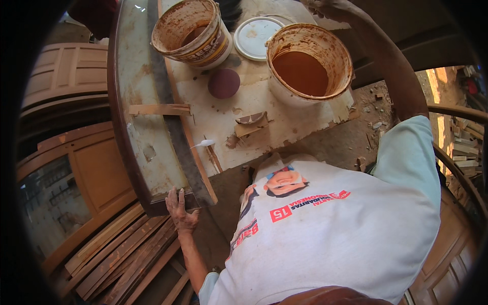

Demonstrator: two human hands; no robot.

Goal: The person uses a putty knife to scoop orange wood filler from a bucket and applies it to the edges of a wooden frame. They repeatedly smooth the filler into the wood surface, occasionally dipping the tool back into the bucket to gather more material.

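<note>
My left hand (181, 209) grips the near corner of a dark wooden frame with a glass pane (133, 109), fingers lying over its end rail. My right arm stretches up past a white bucket of orange-brown liquid (308, 65). My right hand (321, 7) sits at the picture's top edge beyond the bucket, and what it holds is hidden. A second stained bucket (192, 31) stands at the upper left of a pale, stained board (223, 119). Between the buckets lies a white lid (255, 36).
A round maroon pad (223, 83), wood scraps (250, 125), a thin strip (159, 109) and a white spoon (204, 144) lie on the board. Wooden slats (127, 256) are stacked at lower left, panelled doors (66, 71) further left. My white printed shirt (335, 229) fills the lower right.
</note>
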